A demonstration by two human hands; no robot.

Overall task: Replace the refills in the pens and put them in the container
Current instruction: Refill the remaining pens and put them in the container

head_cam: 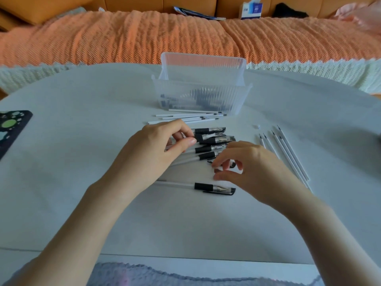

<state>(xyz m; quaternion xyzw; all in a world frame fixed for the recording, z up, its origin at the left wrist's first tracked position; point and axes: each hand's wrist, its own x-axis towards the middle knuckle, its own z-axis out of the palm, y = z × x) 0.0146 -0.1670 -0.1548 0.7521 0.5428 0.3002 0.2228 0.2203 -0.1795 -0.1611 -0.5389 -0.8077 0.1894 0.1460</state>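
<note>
A clear ribbed plastic container (239, 93) stands open at the far middle of the white table, with several pens dimly visible inside. Several white refills (185, 117) lie in front of it, and several more (288, 153) lie to the right. A pile of black-gripped pens (214, 139) sits in the middle. My left hand (152, 153) lies on the pile and pinches one pen barrel between thumb and fingers. My right hand (253, 168) curls its fingertips round a small black pen cap (233, 165) just below the pile. One capped pen (206, 186) lies apart, nearer me.
A dark patterned object (10, 129) lies at the table's left edge. A tiny clear piece (256, 126) sits near the right refills. Beyond the table is a sofa under an orange blanket (144, 38), with a tissue box (251, 9) on it.
</note>
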